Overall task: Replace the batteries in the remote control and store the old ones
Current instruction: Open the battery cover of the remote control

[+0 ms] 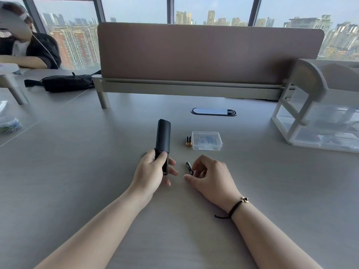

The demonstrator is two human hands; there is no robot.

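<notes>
My left hand (153, 171) grips the near end of a black remote control (163, 138), which points away from me over the grey table. Its back cover looks slid partly off at the near end. My right hand (209, 176) pinches a small dark battery (189, 167) between thumb and fingers, just right of the remote. Two black-and-gold batteries (188, 141) lie side by side on the table, touching the left side of a small clear plastic box (206, 140) with its lid on.
A brown desk divider (209, 53) stands across the back. A cable port (213, 111) sits in the table behind the box. A clear drawer organiser (318, 121) stands far right. A black pouch (66, 82) and another seated person (25, 47) are at far left.
</notes>
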